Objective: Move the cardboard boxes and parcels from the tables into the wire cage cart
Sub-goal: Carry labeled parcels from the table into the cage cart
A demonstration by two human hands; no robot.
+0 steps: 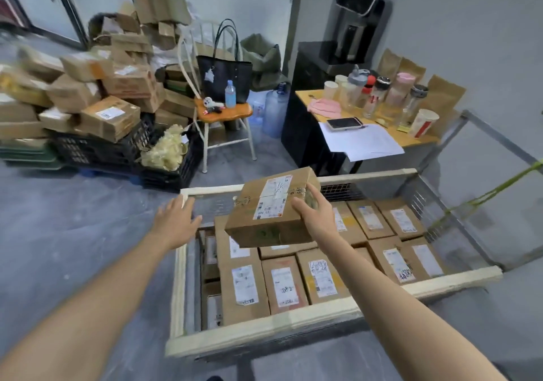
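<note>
Above the box-filled wire cage cart (329, 298), right hand (313, 219) grips a cardboard box (273, 207); left hand (176, 221) is spread.

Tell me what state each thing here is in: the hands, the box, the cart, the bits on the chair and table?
wire cage cart: open-topped, partly filled.
packed boxes: sealed, labels up, in rows.
held box: taped shut, tilted, above the wire cage cart.
right hand: grips the held box's right end.
left hand: fingers spread, holding nothing, near the cart's corner.
water bottle: upright on the chair.
phone: flat on papers, screen dark.
</note>
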